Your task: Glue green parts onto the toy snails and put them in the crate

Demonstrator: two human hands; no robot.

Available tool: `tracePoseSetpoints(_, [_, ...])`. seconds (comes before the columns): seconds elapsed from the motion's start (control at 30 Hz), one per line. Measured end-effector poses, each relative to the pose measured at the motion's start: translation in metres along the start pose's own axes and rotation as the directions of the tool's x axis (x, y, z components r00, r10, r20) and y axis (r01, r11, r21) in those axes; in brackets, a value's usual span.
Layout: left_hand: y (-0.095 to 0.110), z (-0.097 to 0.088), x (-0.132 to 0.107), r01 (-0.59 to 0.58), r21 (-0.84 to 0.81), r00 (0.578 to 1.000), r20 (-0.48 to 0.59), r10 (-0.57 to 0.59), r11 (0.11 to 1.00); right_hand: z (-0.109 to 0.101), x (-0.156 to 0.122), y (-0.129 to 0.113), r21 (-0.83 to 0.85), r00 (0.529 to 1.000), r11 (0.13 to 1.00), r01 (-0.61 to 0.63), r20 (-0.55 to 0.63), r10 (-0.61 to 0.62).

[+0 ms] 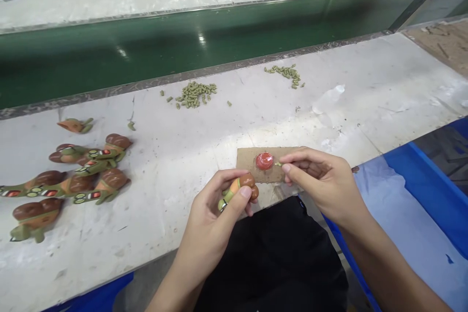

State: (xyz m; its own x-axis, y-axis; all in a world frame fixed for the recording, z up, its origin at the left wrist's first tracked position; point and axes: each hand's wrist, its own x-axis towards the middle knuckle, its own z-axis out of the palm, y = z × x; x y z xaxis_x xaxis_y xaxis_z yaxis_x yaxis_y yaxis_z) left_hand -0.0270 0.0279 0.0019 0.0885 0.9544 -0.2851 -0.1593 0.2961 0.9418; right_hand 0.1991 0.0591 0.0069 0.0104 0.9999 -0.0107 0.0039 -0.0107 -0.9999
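Note:
My left hand (223, 200) is closed around a small toy turtle figure (247, 181) with a brown shell, an orange belly and a green head. Between the thumb and fingertips of my right hand (318, 175) is a tiny green piece (278, 164), pinched by one end. Its free end points at a glossy red blob (264, 160), which sits on a piece of brown cardboard (248, 156). Several similar turtle figures (113, 183) lie on the white table to the left, some partly overlapping.
Two loose piles of small green pieces, a left pile (195, 94) and a right pile (287, 73), lie toward the table's far side. Beyond runs a green conveyor belt (164, 44). A blue bin (431, 195) with a pale liner stands at my right, below the table edge.

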Motion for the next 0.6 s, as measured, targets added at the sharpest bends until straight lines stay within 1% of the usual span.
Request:
tracePoseSetpoints(0.07, [0.0,0.003,-0.001,0.022,-0.001,0.999,-0.022,-0.022,1.0,0.0,0.004,-0.001,-0.055,0.999,0.998,0.035,0.003,-0.035])
tracePoseSetpoints(0.17, [-0.003,0.006,-0.001,0.024,-0.003,0.999,-0.025,-0.024,1.0,0.001,0.01,-0.005,-0.222,0.99,0.965,0.137,0.042,-0.131])
tracePoseSetpoints(0.27, [-0.01,0.004,0.0,-0.022,0.01,0.999,0.025,0.021,1.0,0.002,0.014,-0.009,-0.412,0.963,0.87,0.271,0.12,-0.243])
tracePoseSetpoints(0.33, [-0.015,0.001,0.001,-0.043,0.018,0.997,0.059,0.042,0.999,0.003,0.017,-0.011,-0.497,0.939,0.797,0.344,0.178,-0.295])
tracePoseSetpoints(0.47, [-0.02,-0.004,0.0,-0.056,0.029,0.995,0.078,0.054,0.998,0.004,0.019,-0.012,-0.579,0.896,0.684,0.443,0.284,-0.341])
tracePoseSetpoints(0.6, [-0.019,-0.003,-0.002,-0.049,0.002,0.994,0.096,0.048,0.999,0.005,0.021,-0.011,-0.592,0.869,0.637,0.494,0.322,-0.376])
